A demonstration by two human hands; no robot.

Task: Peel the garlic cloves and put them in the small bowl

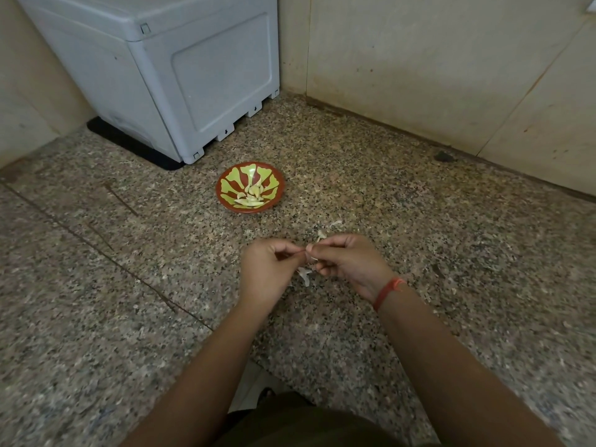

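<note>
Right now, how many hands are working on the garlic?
2. The left hand and the right hand, which wears a red thread, meet in front of the small bowl, pinching one mostly hidden clove.

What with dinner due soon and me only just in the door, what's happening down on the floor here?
A person sitting on the speckled floor is peeling garlic. The left hand and right hand both pinch one garlic clove between their fingertips. Several peeled cloves already lie in the small bowl just beyond the hands. Loose skins lie on the floor under and beside the hands.
</note>
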